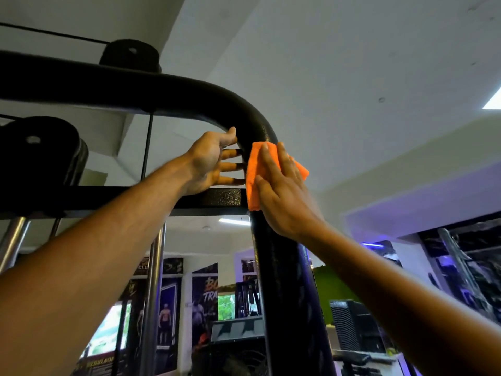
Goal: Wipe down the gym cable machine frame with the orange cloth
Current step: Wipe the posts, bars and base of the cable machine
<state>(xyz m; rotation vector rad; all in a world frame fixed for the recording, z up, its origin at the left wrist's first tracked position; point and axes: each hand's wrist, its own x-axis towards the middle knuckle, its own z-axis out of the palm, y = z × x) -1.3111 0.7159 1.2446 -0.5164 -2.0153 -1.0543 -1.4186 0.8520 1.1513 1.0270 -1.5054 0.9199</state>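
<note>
— Where is the orange cloth [253,176] found?
— It is pressed flat against the black frame [273,256] just below the curved top bend, under the straight fingers of the right hand [282,195].
— And how is the left hand [210,164] placed?
— It is laid against the inner side of the bend, fingers spread and nearly straight; nothing is gripped.
— What else is seen?
— Two black pulleys [40,150] and a cable [146,150] are seen at the left, a crossbar [222,198] beneath the hands.

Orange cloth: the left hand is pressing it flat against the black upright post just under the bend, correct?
Not quite. In the head view the right hand presses the orange cloth flat against the black upright post just under the bend; the left hand touches the post bare.
</note>
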